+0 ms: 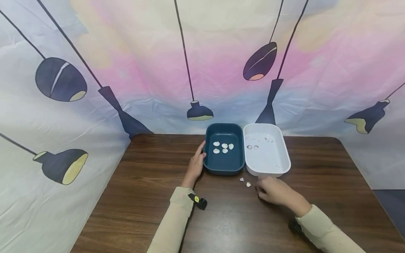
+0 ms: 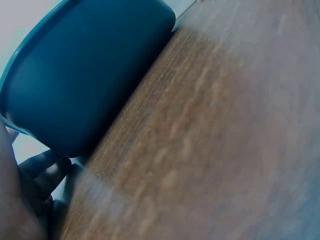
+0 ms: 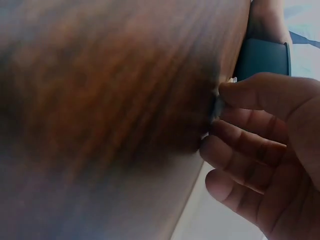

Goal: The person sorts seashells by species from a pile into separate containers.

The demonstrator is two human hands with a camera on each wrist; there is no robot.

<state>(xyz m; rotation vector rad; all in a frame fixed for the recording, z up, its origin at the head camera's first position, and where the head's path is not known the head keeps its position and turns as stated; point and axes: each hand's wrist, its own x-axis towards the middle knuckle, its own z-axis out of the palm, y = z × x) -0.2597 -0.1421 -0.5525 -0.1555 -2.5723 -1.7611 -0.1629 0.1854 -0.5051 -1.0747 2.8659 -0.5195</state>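
My left hand rests at the left side of a dark teal tray, fingers extended along its wall and thumb at the rim. In the left wrist view, the fingers show beside the tray's lower corner. Several small white shells lie inside the tray. My right hand is low over the table in front of a white tray. In the right wrist view, its thumb and fingertips pinch a small bluish-grey shell, mostly hidden. Left of this hand, two small shells lie on the table.
The white tray stands right against the teal one and holds two small round shells and some bits of debris. Both trays are at the back of the brown wooden table. Behind it hangs a cloth printed with lamps.
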